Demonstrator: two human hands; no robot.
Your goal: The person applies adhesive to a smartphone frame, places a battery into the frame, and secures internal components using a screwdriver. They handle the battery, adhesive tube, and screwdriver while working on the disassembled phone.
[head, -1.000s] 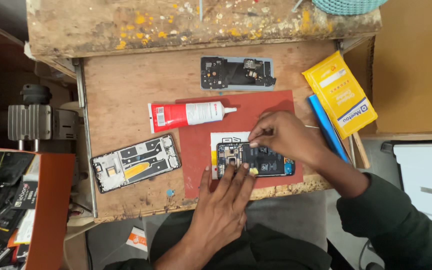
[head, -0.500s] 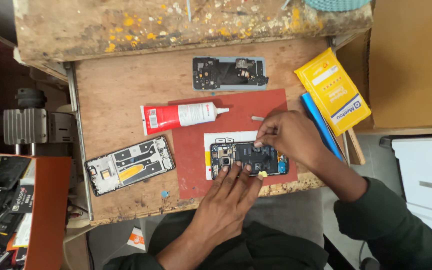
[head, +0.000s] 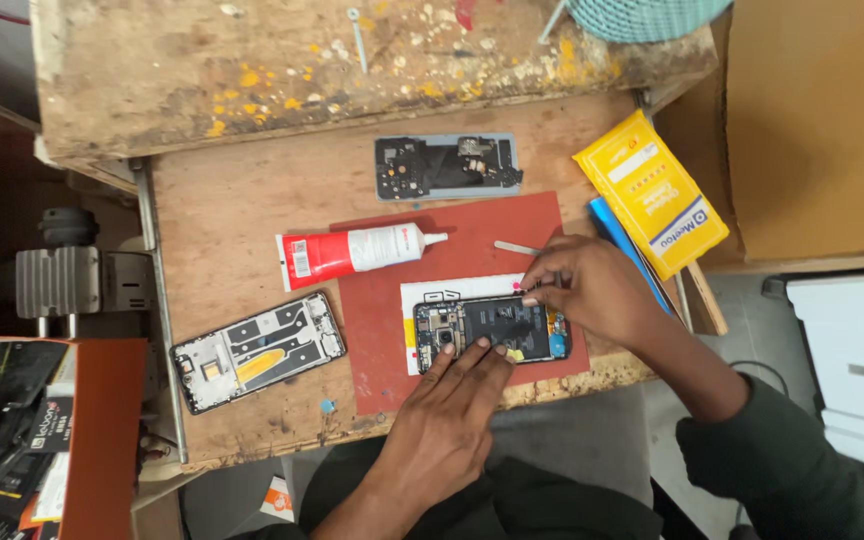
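An opened phone, its back off and its dark insides showing, lies on a white sheet on the red mat near the front edge of the wooden tabletop, its long axis running left to right across the person's body. The left hand comes up from below with its fingers stretched flat, the fingertips pressing on the phone's middle, grasping nothing. The right hand reaches in from the right and sits at the phone's right end, its fingers pinched together on a thin metal tool that juts out to the upper left; what the tip touches cannot be told. Both hands are on the phone, the left over its centre, the right at its end. Behind it lie a red-and-white glue tube, a detached grey back cover and a yellow packet; a bare phone frame rests well to the left.
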